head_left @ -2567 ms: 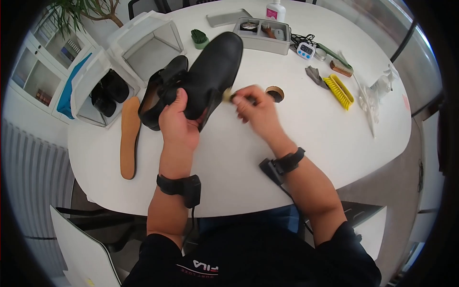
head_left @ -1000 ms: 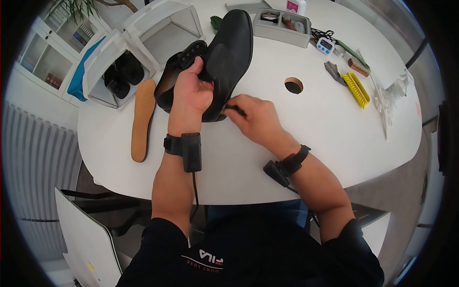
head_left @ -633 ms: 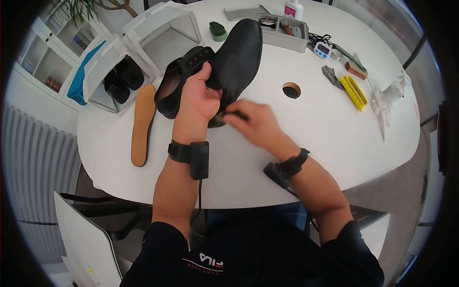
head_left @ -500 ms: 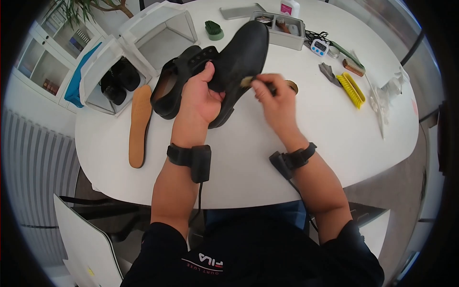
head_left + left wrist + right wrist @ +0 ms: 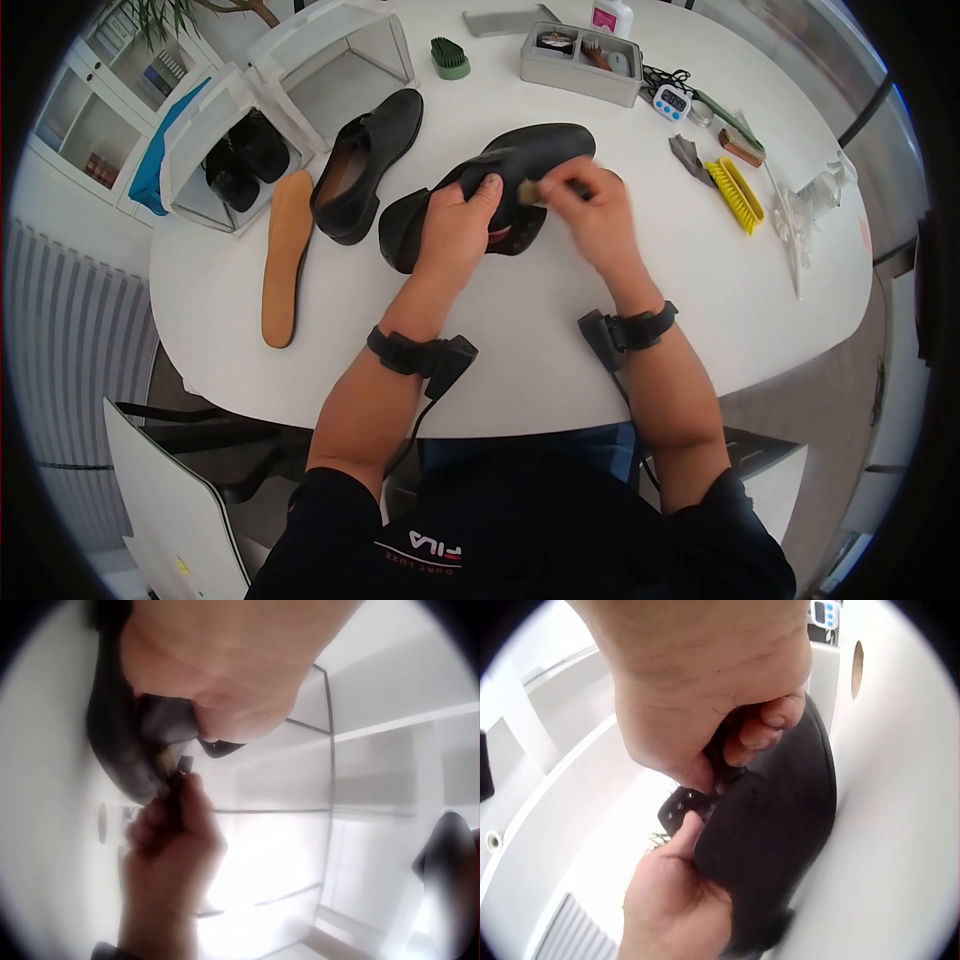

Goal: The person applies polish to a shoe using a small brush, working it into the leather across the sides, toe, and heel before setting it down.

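Note:
My left hand [image 5: 455,230] grips a black leather lace-up shoe [image 5: 545,145] at its opening, thumb on top. The shoe is tilted on its side, toe to the right, with its eyelet flap hanging toward me. In my right hand [image 5: 597,215] I pinch a small brush [image 5: 527,192] with pale bristles, which overlap the shoe near the eyelets. Its dark handle is mostly hidden by my fingers. In the right wrist view, the curled right fingers [image 5: 761,735] lie close over the shoe's upper [image 5: 787,795]. A second black shoe [image 5: 375,160] stands on the table to the left.
A tan insole [image 5: 285,260] lies at the left, before clear boxes [image 5: 335,85], one with black shoes. Farther back are a green brush [image 5: 450,60] and a metal case [image 5: 580,78]. A timer [image 5: 671,102], wooden brush [image 5: 741,147] and yellow brush [image 5: 738,193] lie right.
My left hand has turned the shoe from toe up to toe right and lowered it, uncovering the second shoe. The small brush has gone from the heel to the eyelet area.

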`<action>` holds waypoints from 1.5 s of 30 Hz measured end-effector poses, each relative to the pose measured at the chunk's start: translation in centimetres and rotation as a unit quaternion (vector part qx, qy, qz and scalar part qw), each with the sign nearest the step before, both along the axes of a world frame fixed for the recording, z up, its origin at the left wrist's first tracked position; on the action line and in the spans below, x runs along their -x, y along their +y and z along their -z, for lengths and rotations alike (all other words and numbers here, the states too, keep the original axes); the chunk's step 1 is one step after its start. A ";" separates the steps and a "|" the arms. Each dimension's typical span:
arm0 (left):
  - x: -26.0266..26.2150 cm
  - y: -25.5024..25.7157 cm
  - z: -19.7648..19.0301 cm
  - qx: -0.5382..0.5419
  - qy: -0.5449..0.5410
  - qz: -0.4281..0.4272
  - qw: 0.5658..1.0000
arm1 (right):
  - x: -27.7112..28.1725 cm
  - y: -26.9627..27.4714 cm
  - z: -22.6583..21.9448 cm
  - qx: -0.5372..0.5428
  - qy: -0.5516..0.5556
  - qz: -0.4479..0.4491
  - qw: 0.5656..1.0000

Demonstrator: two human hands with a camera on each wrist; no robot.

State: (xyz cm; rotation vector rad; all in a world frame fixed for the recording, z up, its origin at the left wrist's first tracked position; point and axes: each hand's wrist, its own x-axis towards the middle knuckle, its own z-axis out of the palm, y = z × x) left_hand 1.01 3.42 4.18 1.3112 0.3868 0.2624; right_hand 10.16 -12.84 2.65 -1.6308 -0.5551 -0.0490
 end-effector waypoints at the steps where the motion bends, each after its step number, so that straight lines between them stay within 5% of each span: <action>1: 0.0 0.2 0.2 0.001 0.002 0.000 1.000 | 0.6 0.3 -0.1 0.100 -0.055 -0.057 0.992; 5: -0.3 1.1 2.3 -0.043 0.000 -0.008 0.999 | 1.2 0.0 -1.0 0.256 -0.135 -0.054 0.956; 9: -0.5 1.0 4.7 -0.075 -0.040 -0.022 0.996 | 1.3 -0.1 -1.1 0.290 -0.171 -0.047 0.940; 12: -0.9 1.9 6.7 -0.184 -0.010 -0.037 0.982 | 2.7 0.4 -0.6 0.295 -0.202 -0.183 0.916; 13: -0.8 1.8 6.8 -0.183 -0.009 -0.039 0.982 | 2.5 0.3 -0.5 0.296 -0.201 -0.185 0.915; 15: -0.6 1.5 6.5 -0.001 -0.037 -0.006 0.999 | 1.3 -0.2 -0.3 0.318 -0.211 -0.125 0.916; 17: -0.5 1.1 5.5 -0.016 -0.038 -0.020 0.999 | 0.3 -0.5 0.0 0.333 -0.242 -0.069 0.909; 19: -0.4 0.8 5.3 -0.033 -0.040 -0.031 0.998 | 0.1 -0.5 -0.4 0.243 -0.261 0.049 0.933; 23: -0.3 0.9 5.4 -0.004 -0.047 -0.029 0.998 | 1.9 0.9 -0.5 0.127 -0.214 0.008 0.969; 25: -0.2 0.9 5.2 -0.013 -0.060 -0.042 0.997 | 2.0 0.7 -0.5 0.132 -0.220 -0.050 0.965; 28: -0.1 1.6 4.9 -0.047 -0.098 -0.045 0.993 | 0.6 0.3 -0.5 0.136 -0.250 0.106 0.953; 31: -0.2 1.5 4.2 -0.018 -0.070 -0.024 0.997 | 0.6 0.4 -0.7 0.172 -0.229 0.150 0.946; 34: -0.1 1.0 3.4 0.006 -0.065 -0.045 0.997 | 2.9 1.5 -0.1 0.140 -0.254 -0.012 0.957; 35: 0.0 1.1 3.4 -0.059 -0.082 -0.052 0.993 | 3.4 1.6 -0.2 0.153 -0.268 -0.059 0.949; 36: 0.2 1.3 3.4 -0.123 -0.099 -0.060 0.986 | 3.2 1.5 -0.2 0.153 -0.268 -0.059 0.949; 41: 0.1 1.9 4.5 -0.073 -0.091 -0.050 0.992 | 0.3 0.2 0.3 0.212 -0.256 0.094 0.938; 45: -0.2 2.0 5.9 0.085 -0.090 -0.011 0.992 | 2.6 1.8 -0.3 0.127 -0.279 -0.015 0.952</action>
